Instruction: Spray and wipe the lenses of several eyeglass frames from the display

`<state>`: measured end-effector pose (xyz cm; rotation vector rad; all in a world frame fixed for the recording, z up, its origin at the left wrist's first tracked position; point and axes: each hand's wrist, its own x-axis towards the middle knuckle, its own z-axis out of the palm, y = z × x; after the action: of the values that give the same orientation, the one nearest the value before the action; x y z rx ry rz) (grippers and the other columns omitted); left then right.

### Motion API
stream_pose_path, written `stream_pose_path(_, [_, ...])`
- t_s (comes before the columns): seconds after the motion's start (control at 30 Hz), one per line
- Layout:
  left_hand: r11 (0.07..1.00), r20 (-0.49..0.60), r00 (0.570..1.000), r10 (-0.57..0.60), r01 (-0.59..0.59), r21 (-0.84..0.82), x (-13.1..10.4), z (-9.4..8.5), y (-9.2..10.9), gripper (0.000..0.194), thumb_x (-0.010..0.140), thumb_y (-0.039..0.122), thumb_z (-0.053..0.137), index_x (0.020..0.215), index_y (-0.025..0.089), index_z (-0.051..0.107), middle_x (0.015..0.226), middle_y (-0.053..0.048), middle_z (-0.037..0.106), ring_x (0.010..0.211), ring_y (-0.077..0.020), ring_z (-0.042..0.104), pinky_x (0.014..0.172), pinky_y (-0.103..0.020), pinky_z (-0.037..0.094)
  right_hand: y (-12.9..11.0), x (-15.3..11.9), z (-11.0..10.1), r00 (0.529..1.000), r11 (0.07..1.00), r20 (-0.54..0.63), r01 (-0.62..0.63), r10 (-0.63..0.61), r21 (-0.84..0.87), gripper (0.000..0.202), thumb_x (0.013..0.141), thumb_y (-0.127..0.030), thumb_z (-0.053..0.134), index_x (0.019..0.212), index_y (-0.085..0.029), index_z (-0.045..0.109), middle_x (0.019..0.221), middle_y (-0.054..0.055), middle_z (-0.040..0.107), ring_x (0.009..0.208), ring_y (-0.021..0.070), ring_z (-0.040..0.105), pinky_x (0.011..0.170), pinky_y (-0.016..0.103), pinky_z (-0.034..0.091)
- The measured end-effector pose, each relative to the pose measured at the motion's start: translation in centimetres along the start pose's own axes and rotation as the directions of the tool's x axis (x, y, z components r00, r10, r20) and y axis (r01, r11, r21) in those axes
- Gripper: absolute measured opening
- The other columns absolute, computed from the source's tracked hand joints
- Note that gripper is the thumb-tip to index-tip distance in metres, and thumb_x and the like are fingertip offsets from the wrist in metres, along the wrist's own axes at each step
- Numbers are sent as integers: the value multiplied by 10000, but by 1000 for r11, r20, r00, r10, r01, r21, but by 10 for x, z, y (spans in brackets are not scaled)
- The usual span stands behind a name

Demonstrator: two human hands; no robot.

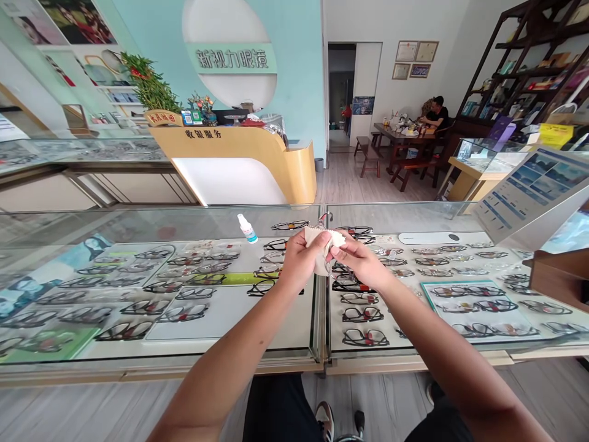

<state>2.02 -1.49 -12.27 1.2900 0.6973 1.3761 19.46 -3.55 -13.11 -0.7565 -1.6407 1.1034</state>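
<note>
Both hands meet above the glass counter, over the seam between two display cases. A cream cloth (322,265) with a zigzag edge is bunched between them. My left hand (307,250) is closed, its thumb pressing on the cloth. Closed too is my right hand (356,256), fingertips pinching the cloth from the other side. A pair of eyeglasses (327,216) is partly wrapped in the cloth; a thin temple sticks out above, and most of the frame is hidden. To the left, a white spray bottle (247,229) with a blue label stands on the glass.
Rows of eyeglasses (365,314) lie inside the glass display case (294,334) under my arms. A white tilted display board (536,190) stands at the right, near a brown box (561,276). Beyond are a reception desk (230,147) and a person (437,115) seated at a wooden table.
</note>
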Motion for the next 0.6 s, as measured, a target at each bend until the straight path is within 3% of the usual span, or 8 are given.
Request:
stream_pose_path(0.2, [1000, 1, 1000, 2, -2, 23, 10, -11, -6, 686, 810, 838, 883, 674, 191, 702, 498, 6, 601, 463, -117, 533, 495, -261, 431, 4, 1, -2, 1000, 996, 21, 24, -22, -83, 632, 980, -865, 695, 895, -262, 865, 1538, 118, 638, 1462, 359, 556, 1270, 527, 434])
stream_pose_path(0.6, [998, 10, 998, -58, 57, 27, 17, -13, -13, 729, 755, 880, 893, 658, 190, 679, 511, -7, 629, 484, -127, 565, 512, -266, 445, 7, 7, -8, 1000, 995, 28, 10, -7, -101, 675, 952, -898, 694, 865, -247, 848, 1364, 137, 684, 1337, 348, 613, 1224, 542, 474])
